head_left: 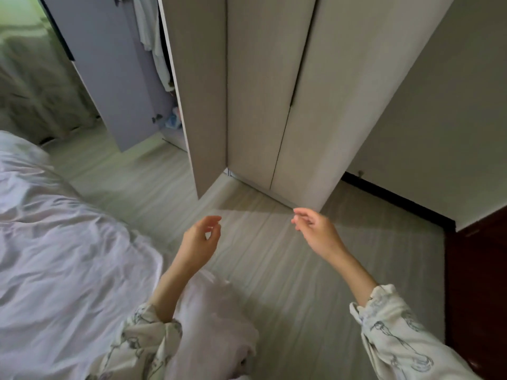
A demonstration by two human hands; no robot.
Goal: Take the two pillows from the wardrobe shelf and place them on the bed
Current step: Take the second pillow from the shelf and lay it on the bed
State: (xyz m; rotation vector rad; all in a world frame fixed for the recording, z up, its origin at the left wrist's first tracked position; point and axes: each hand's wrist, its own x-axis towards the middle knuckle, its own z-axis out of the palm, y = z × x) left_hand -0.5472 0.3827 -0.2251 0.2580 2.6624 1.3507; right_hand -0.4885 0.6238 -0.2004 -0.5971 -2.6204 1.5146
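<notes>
We see left hand and right hand both empty, fingers loosely curled, raised over the floor facing the wardrobe. Bed at left; pillows not visible.

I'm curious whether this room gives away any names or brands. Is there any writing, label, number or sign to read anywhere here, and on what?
No readable text anywhere in this view.
Wardrobe doors: plain, no label or sign.
Bedding: plain white, no tag showing.
Sleeves: a line-drawn pattern only, no letters.
Clothes inside the open wardrobe: too blurred to show any print.
</notes>
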